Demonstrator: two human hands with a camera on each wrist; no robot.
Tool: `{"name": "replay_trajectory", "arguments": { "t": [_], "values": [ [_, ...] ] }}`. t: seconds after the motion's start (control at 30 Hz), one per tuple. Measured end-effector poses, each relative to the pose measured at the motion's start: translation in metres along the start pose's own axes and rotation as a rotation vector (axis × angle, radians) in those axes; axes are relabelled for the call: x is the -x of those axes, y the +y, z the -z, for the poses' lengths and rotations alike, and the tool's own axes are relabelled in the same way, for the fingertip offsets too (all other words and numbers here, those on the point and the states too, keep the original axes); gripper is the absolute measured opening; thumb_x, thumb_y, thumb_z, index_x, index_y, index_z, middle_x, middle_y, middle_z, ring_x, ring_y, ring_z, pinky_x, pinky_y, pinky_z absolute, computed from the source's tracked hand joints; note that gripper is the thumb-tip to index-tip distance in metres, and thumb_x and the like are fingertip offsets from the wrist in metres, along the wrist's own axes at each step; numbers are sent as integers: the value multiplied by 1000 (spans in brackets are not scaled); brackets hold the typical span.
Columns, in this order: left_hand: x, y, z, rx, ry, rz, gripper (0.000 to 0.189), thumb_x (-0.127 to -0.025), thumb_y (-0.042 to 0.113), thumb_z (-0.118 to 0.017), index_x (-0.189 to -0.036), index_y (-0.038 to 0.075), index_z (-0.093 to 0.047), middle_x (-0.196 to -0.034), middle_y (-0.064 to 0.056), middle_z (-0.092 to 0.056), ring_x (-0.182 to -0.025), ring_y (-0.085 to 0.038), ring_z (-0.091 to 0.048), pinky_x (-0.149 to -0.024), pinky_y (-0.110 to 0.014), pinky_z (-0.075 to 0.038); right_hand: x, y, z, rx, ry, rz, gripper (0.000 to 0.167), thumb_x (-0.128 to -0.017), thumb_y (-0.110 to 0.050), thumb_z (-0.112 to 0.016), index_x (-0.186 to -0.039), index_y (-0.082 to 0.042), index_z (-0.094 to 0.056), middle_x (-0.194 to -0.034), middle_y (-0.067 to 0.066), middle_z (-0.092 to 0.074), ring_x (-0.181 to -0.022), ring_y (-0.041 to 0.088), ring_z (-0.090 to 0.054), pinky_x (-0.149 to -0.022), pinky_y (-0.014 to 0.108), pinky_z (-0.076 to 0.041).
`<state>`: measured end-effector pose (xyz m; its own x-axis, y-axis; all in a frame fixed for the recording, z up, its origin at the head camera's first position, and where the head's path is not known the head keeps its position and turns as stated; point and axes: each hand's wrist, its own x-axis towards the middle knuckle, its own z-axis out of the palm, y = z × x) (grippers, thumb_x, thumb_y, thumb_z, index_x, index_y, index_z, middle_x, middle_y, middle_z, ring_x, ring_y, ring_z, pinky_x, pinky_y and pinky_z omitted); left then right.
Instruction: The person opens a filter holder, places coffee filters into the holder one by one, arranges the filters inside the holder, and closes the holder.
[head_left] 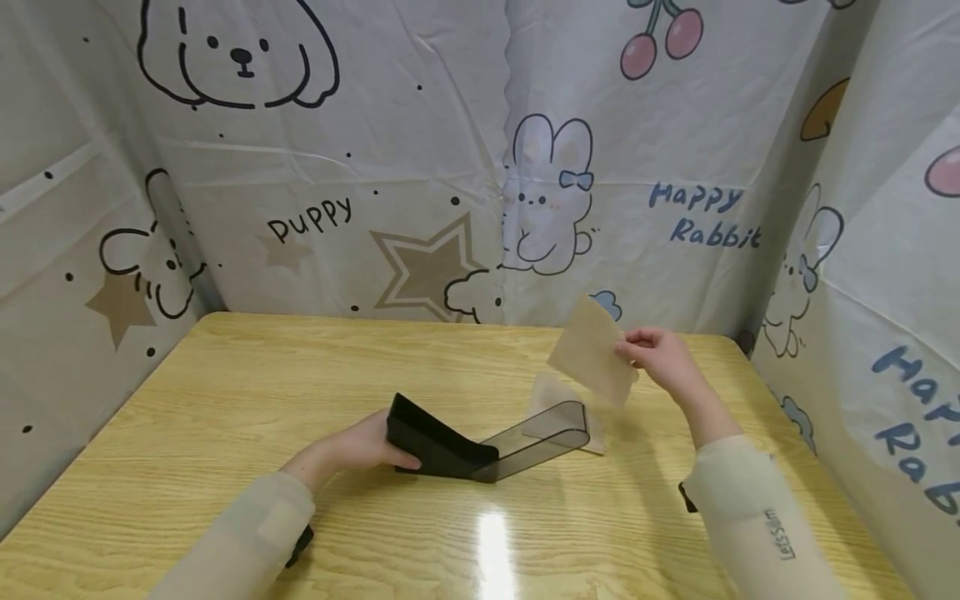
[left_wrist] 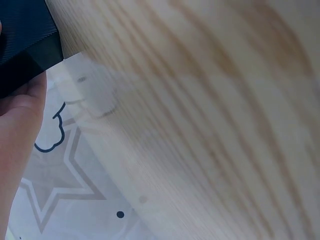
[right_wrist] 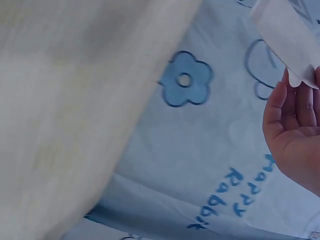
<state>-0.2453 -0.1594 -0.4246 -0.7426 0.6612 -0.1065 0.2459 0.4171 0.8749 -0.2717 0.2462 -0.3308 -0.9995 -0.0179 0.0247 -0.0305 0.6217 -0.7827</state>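
My left hand (head_left: 363, 442) grips a black, angled holder (head_left: 431, 442) low over the table, thumb along its lower edge. A translucent grey U-shaped guard (head_left: 536, 437) extends from the holder towards the right. In the left wrist view a ridged corner of the black holder (left_wrist: 30, 40) shows at the upper left. My right hand (head_left: 660, 358) pinches a beige paper sheet (head_left: 592, 350) by its right edge, raised above the table. In the right wrist view that paper sheet (right_wrist: 290, 40) has a small rounded tab near the fingers. More beige paper (head_left: 551, 393) lies behind the guard and is partly covered by it.
The wood-grain table (head_left: 300, 367) carries these things. A printed cloth (head_left: 360, 150) with cartoon animals hangs along the back and both sides. Light reflects off the table near the front middle.
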Motion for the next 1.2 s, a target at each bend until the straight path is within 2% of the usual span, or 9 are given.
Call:
{"name": "replay_trajectory", "arguments": {
  "t": [0.1,0.23,0.43,0.63,0.83,0.97,1.2],
  "values": [
    [-2,-1,-1,4,-13,-14,46,-82,15,-72,-122,1,-55,-121,-17,-58,-104,-20,-55,-88,-37,-43,4,-15,7,37,14,43,31,-92,-20,-59,-107,6,-61,-101,13,-64,-79,3,-53,-79,28,-48],
    [-8,0,-5,31,-29,-32,44,-82,14,-72,-122,2,-56,-120,-16,-59,-99,-18,-55,-85,-34,-44,10,-34,9,70,20,82,28,-91,-21,-62,-103,3,-65,-95,7,-65,-81,9,-52,-75,27,-45],
    [-13,5,-12,52,-37,-30,44,-83,14,-71,-122,5,-55,-121,-14,-58,-101,-19,-55,-86,-36,-44,17,-53,5,83,13,125,23,-89,-18,-64,-99,3,-67,-95,11,-65,-81,16,-51,-71,27,-42],
    [-14,6,-12,39,-37,-53,44,-83,13,-71,-122,2,-55,-120,-17,-59,-99,-18,-55,-84,-35,-45,23,-66,2,125,16,188,19,-89,-16,-64,-98,1,-68,-93,13,-64,-80,19,-51,-66,27,-43],
    [-13,7,-12,47,-33,-51,44,-83,12,-71,-122,1,-55,-121,-18,-58,-102,-19,-56,-86,-36,-45,29,-83,-11,156,-5,276,15,-88,-12,-64,-96,-1,-70,-88,13,-65,-73,19,-51,-60,25,-43],
    [-14,7,-12,36,-32,-50,44,-82,12,-71,-121,1,-55,-120,-17,-58,-101,-19,-55,-85,-36,-45,34,-95,-22,198,-34,330,9,-87,-11,-66,-89,-5,-71,-81,8,-65,-72,17,-52,-62,27,-44],
    [-15,5,-12,28,-30,-46,43,-82,13,-72,-121,1,-55,-118,-17,-59,-98,-19,-56,-84,-36,-45,43,-108,-45,221,-140,368,6,-87,-12,-65,-86,-8,-70,-78,3,-64,-73,15,-53,-65,27,-44]
  ]
}}
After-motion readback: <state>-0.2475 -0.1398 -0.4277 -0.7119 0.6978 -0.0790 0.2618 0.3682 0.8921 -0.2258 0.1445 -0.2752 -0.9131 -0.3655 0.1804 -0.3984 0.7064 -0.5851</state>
